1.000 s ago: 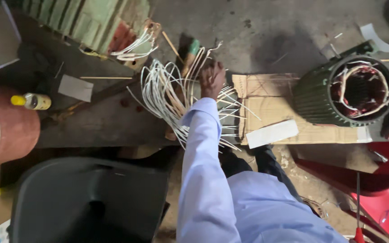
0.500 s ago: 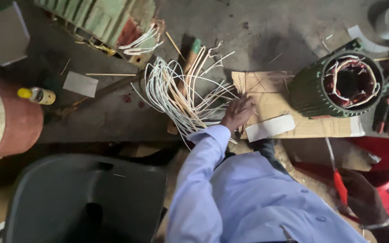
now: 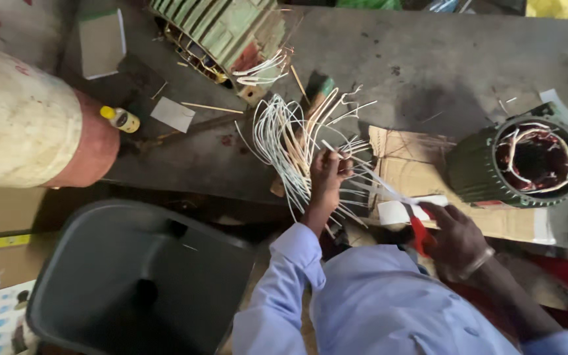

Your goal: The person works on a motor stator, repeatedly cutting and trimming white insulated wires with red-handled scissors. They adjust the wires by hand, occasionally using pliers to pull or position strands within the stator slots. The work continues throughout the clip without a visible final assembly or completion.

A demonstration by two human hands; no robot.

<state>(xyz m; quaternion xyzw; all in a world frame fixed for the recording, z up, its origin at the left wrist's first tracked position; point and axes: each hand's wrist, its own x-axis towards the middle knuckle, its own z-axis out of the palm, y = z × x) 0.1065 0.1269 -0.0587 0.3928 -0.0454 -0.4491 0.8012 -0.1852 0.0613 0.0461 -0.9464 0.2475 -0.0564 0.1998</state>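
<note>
Left hand (image 3: 329, 176) grips a strand in the white wire bundle (image 3: 290, 141) mid-counter (image 3: 428, 59); wires run near-to-far, fanning right. Right hand (image 3: 451, 230), closed on red-handled scissors (image 3: 417, 230), sits just right w/ blades toward the strand. Green stator (image 3: 517, 164) far right, cardboard (image 3: 415, 171) beneath.

Light blue long-sleeved shirt is worn, fabric creased. Left sleeve (image 3: 277, 289) is ended by a buttoned cuff at the wrist. Left hand (image 3: 327, 176) is left bare. Right hand (image 3: 458, 233) also bare; a thin metal bangle (image 3: 478, 263) is worn on the right wrist.
</note>
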